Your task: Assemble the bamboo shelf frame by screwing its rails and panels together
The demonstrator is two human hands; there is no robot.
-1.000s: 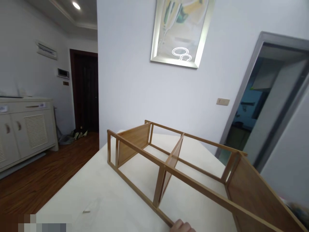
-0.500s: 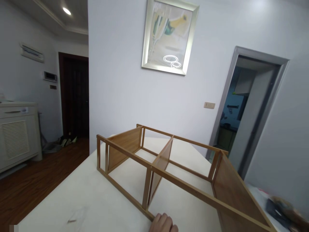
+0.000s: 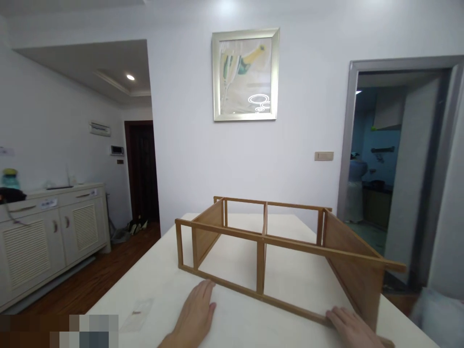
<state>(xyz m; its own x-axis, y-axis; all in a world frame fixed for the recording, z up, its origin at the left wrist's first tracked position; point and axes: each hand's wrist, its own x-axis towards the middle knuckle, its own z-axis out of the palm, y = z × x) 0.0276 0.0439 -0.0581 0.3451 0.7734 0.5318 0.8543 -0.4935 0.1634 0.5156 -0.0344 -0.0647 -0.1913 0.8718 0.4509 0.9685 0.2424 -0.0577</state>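
Observation:
A brown wooden shelf rack (image 3: 260, 268), with solid wood panels joined by slim rails, lies on its side on a white table (image 3: 232, 316). My left hand (image 3: 195, 311) is at the near bottom rail, left of the middle post. Its fingers stretch forward with the tips by the rail, and the thumb stands apart. Toward the right end of that same rail, my right hand (image 3: 350, 326) has its fingers bent over the wood. The thumb of this hand is hidden.
A small clear plastic bag (image 3: 137, 314) with a little brown piece lies at the table's left. A white louvred cabinet (image 3: 54, 237) stands farther left. Behind the table is a wall with a framed picture (image 3: 245, 75). Right of it opens a doorway (image 3: 380, 159). Whitish plastic (image 3: 437, 314) shows at lower right.
The view has levelled and shows more of the cabinet. The rack now appears more squarely across the table. Only one hand showed at its near rail before; now both hands are there.

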